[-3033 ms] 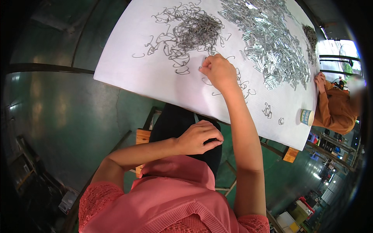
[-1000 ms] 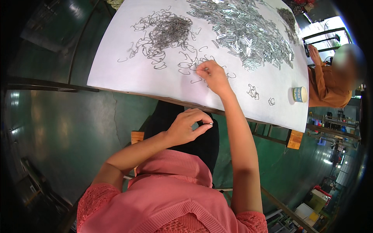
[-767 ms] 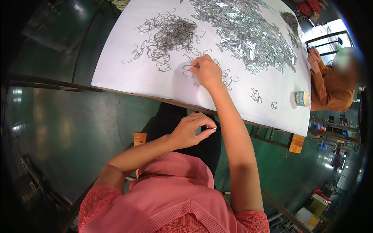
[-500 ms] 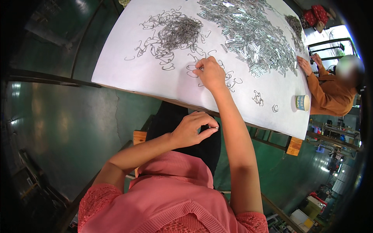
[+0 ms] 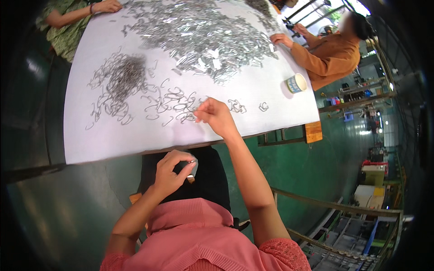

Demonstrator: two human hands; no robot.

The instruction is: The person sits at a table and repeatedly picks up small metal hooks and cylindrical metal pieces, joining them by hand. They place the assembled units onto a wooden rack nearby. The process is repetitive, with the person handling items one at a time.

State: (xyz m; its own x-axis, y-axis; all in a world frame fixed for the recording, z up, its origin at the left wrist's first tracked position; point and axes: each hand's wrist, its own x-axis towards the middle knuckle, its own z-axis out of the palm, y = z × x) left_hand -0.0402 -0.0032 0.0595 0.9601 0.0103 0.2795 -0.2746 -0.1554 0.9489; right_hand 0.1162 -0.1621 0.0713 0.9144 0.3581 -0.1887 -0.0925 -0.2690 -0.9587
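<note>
My left hand (image 5: 173, 172) is held over my lap, just off the table's near edge. Its thumb and forefinger are pinched on a small shiny metal piece (image 5: 191, 177). My right hand (image 5: 215, 116) hovers low over the near part of the table, thumb and fingers closed together. Whatever its fingertips grip, if anything, is too small to make out. Beside those fingertips lie loose bent wire hooks (image 5: 174, 103). A denser heap of the same hooks (image 5: 123, 81) is further left. Beyond them spreads a large pile of flat silvery metal pieces (image 5: 203, 38).
The white table (image 5: 104, 142) has a small paper cup (image 5: 296, 83) at its right. Small hook clusters (image 5: 236, 106) lie right of my hand. A person in a brown top (image 5: 332, 61) works at the right edge; another person's hand (image 5: 107, 6) rests at the far left.
My view has turned, so the table appears shifted left and another person's arm now shows at far left. My right hand has moved toward the right end of the loose hooks. My left hand stays pinched.
</note>
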